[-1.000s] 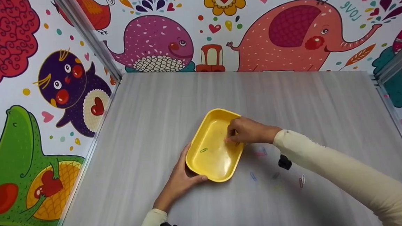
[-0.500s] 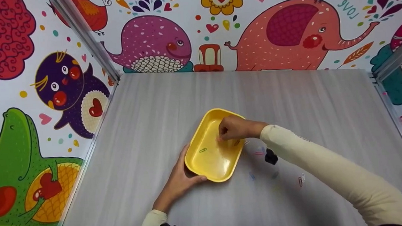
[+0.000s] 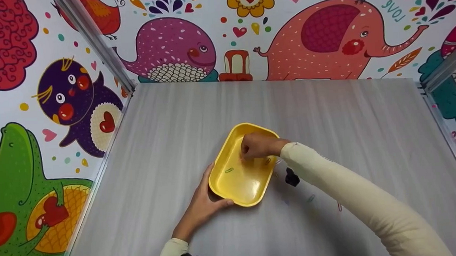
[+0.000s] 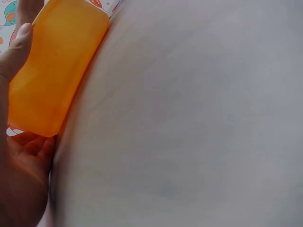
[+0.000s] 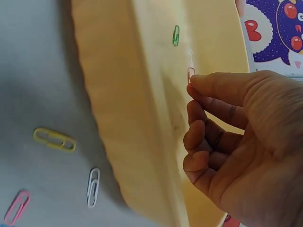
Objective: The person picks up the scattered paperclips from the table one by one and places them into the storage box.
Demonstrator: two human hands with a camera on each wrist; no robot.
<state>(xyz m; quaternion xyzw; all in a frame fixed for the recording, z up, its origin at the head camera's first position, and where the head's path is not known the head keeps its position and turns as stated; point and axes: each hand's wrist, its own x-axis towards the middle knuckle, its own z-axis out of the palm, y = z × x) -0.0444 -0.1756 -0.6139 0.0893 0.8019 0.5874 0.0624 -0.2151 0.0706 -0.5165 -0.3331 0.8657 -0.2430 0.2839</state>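
Observation:
A yellow plastic tray (image 3: 237, 186) lies on the table in the head view. My left hand (image 3: 201, 205) grips its near left corner, thumb along the near end and fingers along the left side. Over the inside of the tray, my right hand (image 3: 258, 145) pinches a pink paper clip (image 5: 191, 74) between thumb and forefinger, its other fingers curled. On the tray floor rests a green paper clip (image 3: 229, 170). In the left wrist view the tray's outer wall (image 4: 57, 71) shows between thumb and fingers.
Right of the tray, loose paper clips lie on the grey table (image 3: 172, 127): a yellow clip (image 5: 54, 139), a white clip (image 5: 93, 187), a pink clip (image 5: 17, 207) and a red clip (image 3: 339, 206). Printed walls (image 3: 285, 29) enclose the table's back and sides.
My right hand has moved left and slightly down, further over the tray with the paper clip. My left hand keeps its grip, and the tray stays nearly still.

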